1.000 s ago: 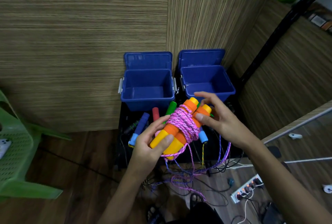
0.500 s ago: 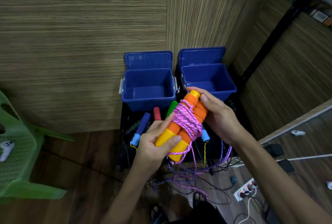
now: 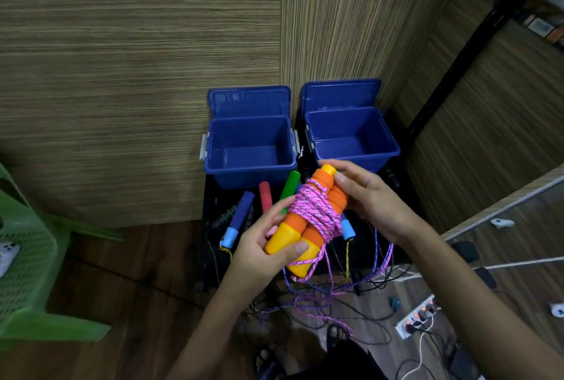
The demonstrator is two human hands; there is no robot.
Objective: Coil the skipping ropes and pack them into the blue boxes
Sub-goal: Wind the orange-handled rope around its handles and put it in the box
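Both hands hold a skipping rope with two orange-and-yellow handles side by side and pink cord wound around their middle. My left hand grips the lower yellow ends. My right hand holds the upper orange ends. A loose tail of pink cord hangs down to the floor. Two open blue boxes stand behind, the left box and the right box, both with nothing inside. Blue, red and green handles of other ropes lie in front of the boxes.
A wood-patterned partition wall rises behind the boxes. A green plastic chair stands at the left. Tangled cords and cables cover the floor by my feet, with a lit power strip at lower right.
The bundle has tilted slightly more upright and my right hand has closed over the upper handle ends. The cord wrap looks a little thicker.
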